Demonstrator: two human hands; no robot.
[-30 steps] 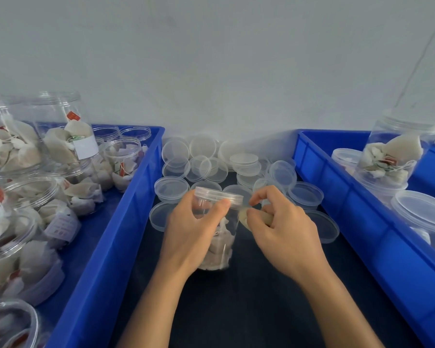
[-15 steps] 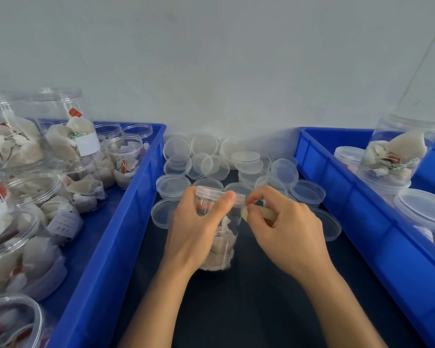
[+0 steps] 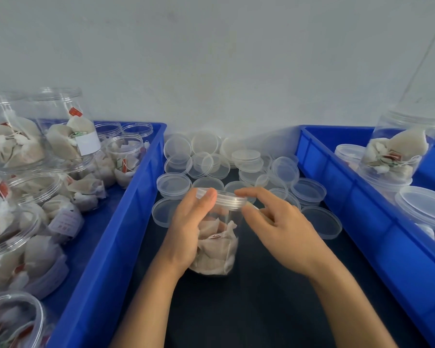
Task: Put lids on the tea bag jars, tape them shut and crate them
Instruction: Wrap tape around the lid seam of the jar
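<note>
On the dark mat [image 3: 261, 310] between blue crates [image 3: 116, 247] — left hand [image 3: 189, 229] grips the lidded jar [image 3: 219, 237], right hand [image 3: 284, 229] loosely open beside it.

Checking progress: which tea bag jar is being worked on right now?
The lidded jar standing on the dark surface between the two blue crates, gripped by the left hand. All other jars sit inside crates, untouched.

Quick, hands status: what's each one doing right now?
Left hand: grips the lidded tea bag jar, fingers curled round its side.
Right hand: thumb and fingers at the lid; whether it pinches tape cannot be told.
</note>
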